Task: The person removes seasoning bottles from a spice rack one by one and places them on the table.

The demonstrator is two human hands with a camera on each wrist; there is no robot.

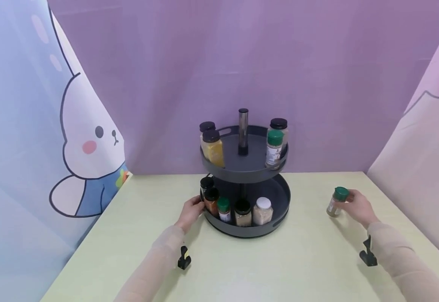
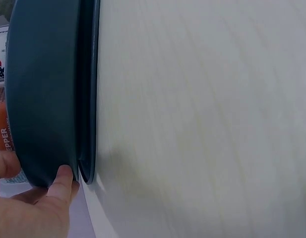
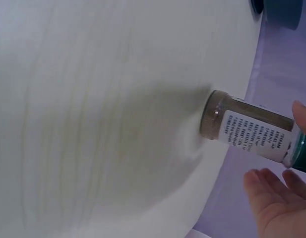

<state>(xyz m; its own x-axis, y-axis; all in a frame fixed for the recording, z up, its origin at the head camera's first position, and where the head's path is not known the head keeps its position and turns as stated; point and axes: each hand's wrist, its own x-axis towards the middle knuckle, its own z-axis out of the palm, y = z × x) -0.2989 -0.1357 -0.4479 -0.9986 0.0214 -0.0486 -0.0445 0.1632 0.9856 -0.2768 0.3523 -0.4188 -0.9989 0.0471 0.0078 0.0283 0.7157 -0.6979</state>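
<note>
Pale sleeves [image 1: 144,272] come in from the lower edge of the head view, with a small black clip [image 1: 184,260] by the left wrist. Out to the right, well apart from the tiered trays, stands or hangs the spice bottle [image 1: 333,207], and the right hand [image 1: 358,209] is the one on it. A stretch of table [image 1: 302,260] lies between it and the lower tray [image 1: 242,231], which is to its left. Its long axis runs close to upright, top leaning slightly rightward; whether its base touches the table I cannot tell. Thumb and fingers pinch it near the top, the thumb on one side, fingertips on the other. Across the gap, the left hand [image 1: 191,213] grips the lower tray's wall at its left side, thumb inward, a finger against the outer face. As for looks, the bottle is slim and clear, brownish inside, with a green cap [image 1: 341,193] and a white label [image 3: 253,132] carrying fine dark print. A similar green-topped bottle [image 1: 274,151] stands on the upper tray [image 1: 238,177], just in front of a black-capped jar [image 1: 279,123].
</note>
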